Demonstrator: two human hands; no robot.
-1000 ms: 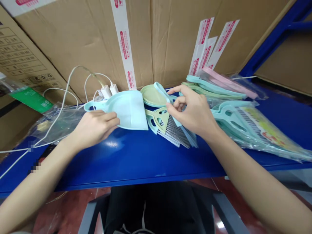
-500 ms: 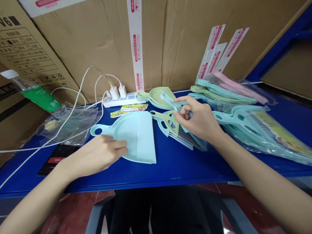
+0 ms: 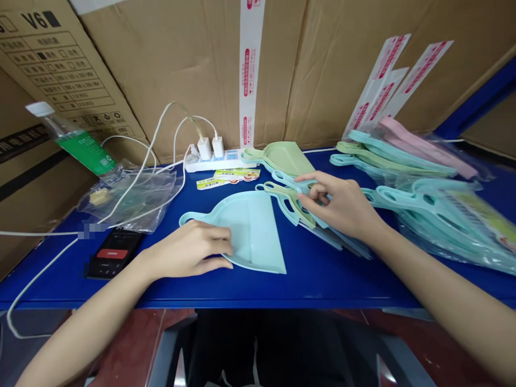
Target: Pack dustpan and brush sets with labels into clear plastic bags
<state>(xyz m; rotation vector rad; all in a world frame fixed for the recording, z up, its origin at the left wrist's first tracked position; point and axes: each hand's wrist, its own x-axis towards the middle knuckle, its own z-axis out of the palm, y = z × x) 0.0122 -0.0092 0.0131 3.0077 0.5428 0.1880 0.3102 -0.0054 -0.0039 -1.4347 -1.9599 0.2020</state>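
A light-blue dustpan (image 3: 253, 231) lies flat on the blue table. My left hand (image 3: 197, 248) rests over its near left rim, fingers curled into the pan and thumb at the front edge. Between the thumb and fingers of my right hand (image 3: 338, 201) is the handle of a light-blue hand brush (image 3: 284, 178). That brush lies over a small pile with a green brush (image 3: 278, 189), whose grey bristles point to the right. Behind the pile is a green dustpan (image 3: 284, 157), stacked on a blue one.
Bagged blue brush-and-dustpan sets (image 3: 439, 215) lie at the right, with a pink dustpan (image 3: 427, 148) behind. At the left are a plastic bag (image 3: 141, 199), a bottle (image 3: 83, 148), a phone (image 3: 114, 255) and loose white cables. A power strip (image 3: 226, 161) and paper labels (image 3: 226, 178) lie by the cardboard.
The view has shifted, moving everything rightward in the picture. My right hand has lowered the blue brush handle onto the pile. My left hand's thumb has spread away from its fingers.
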